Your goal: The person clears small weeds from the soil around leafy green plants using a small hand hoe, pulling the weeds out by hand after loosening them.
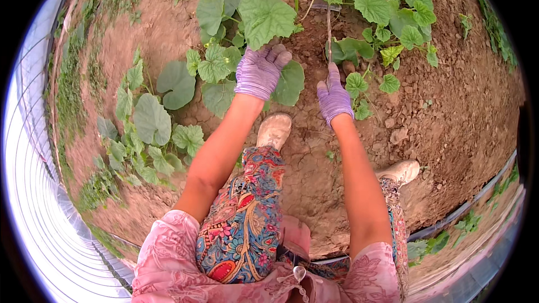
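My right hand (pixel 334 96), in a purple knitted glove, grips the thin wooden handle (pixel 329 35) of a small hand hoe. One finger lies extended along the handle. The hoe's metal blade (pixel 326 7) is at the far end, against loose soil and partly hidden. My left hand (pixel 260 71), gloved alike, is among the broad leaves of a cucumber-like vine plant (pixel 266 17). A large leaf overlaps its fingertips, so I cannot see whether they hold anything. Another leaf (pixel 289 83) spreads just beside that hand's right edge.
A second vine plant (pixel 391 12) grows right of the hoe, and another (pixel 149 122) stands at lower left. My shoes (pixel 274 129) rest on cracked, cloddy soil (pixel 454 109). A ribbed plastic greenhouse wall (pixel 33 168) curves along the left. A dark hose-like line (pixel 467 204) crosses the lower right.
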Demonstrator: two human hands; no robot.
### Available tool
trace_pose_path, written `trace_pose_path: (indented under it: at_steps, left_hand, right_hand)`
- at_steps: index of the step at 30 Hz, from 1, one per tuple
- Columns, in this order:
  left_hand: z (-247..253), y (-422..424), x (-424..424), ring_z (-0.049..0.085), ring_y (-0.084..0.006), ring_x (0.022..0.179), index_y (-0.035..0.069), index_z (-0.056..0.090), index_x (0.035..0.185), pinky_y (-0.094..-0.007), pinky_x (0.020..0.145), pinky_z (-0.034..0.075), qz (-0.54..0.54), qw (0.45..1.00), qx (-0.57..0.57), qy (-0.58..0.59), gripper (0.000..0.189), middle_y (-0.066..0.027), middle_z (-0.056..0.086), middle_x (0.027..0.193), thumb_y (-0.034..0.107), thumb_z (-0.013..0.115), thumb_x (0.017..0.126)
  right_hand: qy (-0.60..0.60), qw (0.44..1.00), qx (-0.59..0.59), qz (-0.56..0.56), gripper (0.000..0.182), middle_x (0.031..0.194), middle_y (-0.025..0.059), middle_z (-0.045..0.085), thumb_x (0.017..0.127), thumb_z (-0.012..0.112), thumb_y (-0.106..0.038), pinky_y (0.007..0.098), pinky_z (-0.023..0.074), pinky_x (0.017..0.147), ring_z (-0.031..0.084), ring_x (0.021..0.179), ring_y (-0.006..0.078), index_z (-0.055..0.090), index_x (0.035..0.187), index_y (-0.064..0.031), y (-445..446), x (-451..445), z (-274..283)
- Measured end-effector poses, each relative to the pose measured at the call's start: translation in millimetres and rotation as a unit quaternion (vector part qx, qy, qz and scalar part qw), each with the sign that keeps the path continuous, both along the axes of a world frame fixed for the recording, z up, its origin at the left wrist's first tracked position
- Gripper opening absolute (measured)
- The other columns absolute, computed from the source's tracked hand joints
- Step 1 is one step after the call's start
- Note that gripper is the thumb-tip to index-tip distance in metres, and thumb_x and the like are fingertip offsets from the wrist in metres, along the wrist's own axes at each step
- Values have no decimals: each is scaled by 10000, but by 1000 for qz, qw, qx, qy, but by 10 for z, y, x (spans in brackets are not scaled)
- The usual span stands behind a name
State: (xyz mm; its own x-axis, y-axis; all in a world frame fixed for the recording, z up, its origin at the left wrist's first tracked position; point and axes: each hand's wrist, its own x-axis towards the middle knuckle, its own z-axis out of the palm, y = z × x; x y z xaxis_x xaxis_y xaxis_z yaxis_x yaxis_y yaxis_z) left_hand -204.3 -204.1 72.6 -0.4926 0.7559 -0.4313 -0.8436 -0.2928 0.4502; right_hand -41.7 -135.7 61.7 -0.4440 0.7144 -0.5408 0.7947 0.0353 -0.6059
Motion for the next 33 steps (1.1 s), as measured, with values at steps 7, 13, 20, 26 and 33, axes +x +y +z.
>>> trace_pose_path:
  at_steps: [7,13,20,26,33]
  left_hand:
    - [-342,43,736,489,-157,846,44,354,1210,-266,736,439,-271,926,-252,78,419,-80,503,1021,176,484,834]
    - [-280,236,777,486,-135,799,48,424,1162,-237,698,424,-267,909,-279,158,346,-56,515,942,148,482,835]
    - [-357,755,629,486,-137,575,53,407,1153,-271,521,440,-291,848,-286,337,324,-79,523,766,188,408,858]
    - [-426,1014,447,433,-134,419,127,366,1184,-313,359,408,-296,848,-332,287,342,-56,478,639,235,391,860]
    - [-439,431,491,416,-113,416,113,414,1166,-261,396,395,-381,809,-320,313,311,-29,457,610,201,378,870]
  right_hand:
    - [-53,983,-124,128,627,981,243,539,797,470,-288,377,412,786,529,894,366,164,1310,-96,-9,-59,186]
    - [5,976,-97,193,520,980,233,540,808,426,-328,383,413,789,520,900,365,328,1230,-41,242,142,273]
    - [137,990,-18,-29,390,965,158,574,824,476,-214,303,436,741,569,829,240,435,1175,-50,422,326,162]
    - [163,961,-178,-136,366,844,80,589,831,487,-153,231,445,598,550,674,104,439,1180,-55,420,417,171]
    - [156,942,-236,-181,379,753,43,546,839,456,-162,227,474,466,483,549,88,411,1209,-91,472,543,233]
